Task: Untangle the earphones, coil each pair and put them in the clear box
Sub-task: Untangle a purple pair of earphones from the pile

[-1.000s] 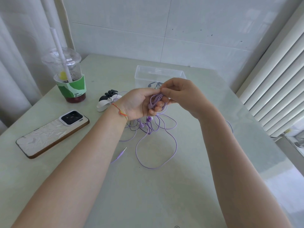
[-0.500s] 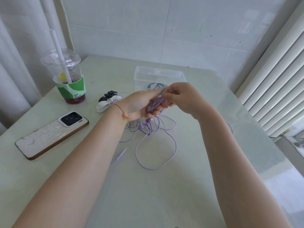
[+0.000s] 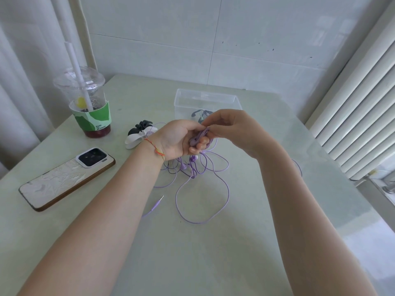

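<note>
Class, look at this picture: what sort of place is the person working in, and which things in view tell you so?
Probably a home, at a table in a tiled corner. The clues: a takeaway drink and a phone lying about, curtains on the left, and what looks like a radiator on the right.

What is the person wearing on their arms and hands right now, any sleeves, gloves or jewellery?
Both forearms are bare to the frame edge: no sleeves and no gloves. The left hand has a thin red-and-orange string bracelet around its wrist. The right hand shows no visible bracelet, watch or ring.
</note>
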